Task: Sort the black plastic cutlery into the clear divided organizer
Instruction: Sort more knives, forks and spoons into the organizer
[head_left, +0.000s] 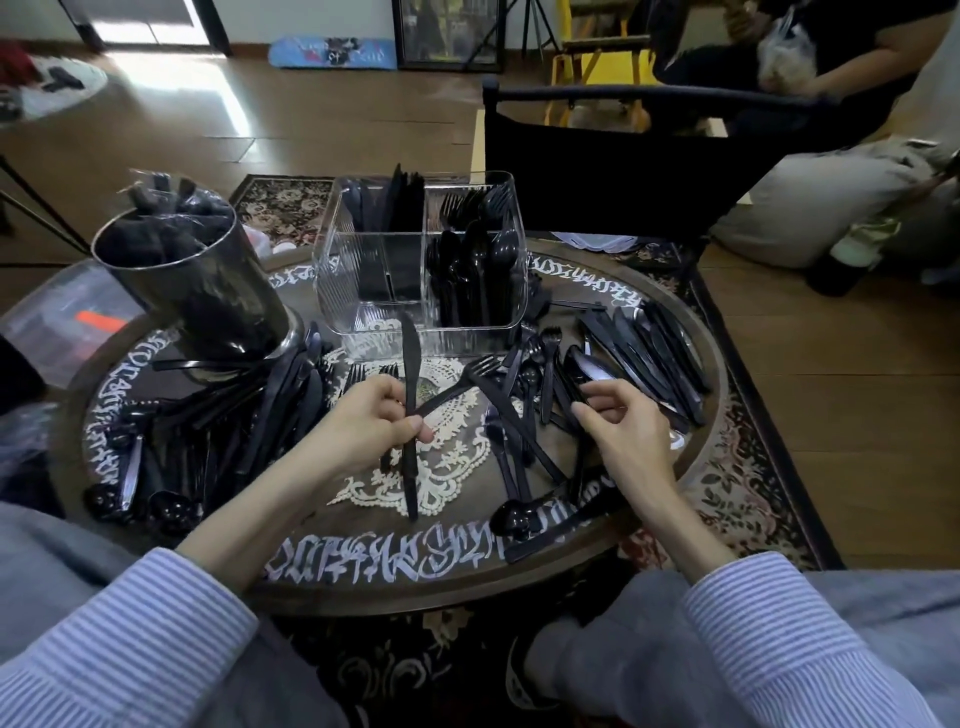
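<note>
Two pieces, a black plastic knife (410, 395) and fork (457, 387), are crossing in your pinching left hand (371, 421); you are reaching your loosely curled, unladen right hand (618, 421) toward loose cutlery; separate them before dropping into the clear divided organizer (363, 280).

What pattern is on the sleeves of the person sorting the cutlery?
Fine blue and white stripes on both sleeves, plainest in the head view.

There is one view only, a wide-angle camera worn on my head, looking forward and steeply down over my striped sleeves. It sits close above the round dark wooden table with white lettering (395, 564), which fills the middle, while my knees crowd the bottom edge. The lens bends the edges, and the brown wooden floor (291, 124) climbs to the top
</note>
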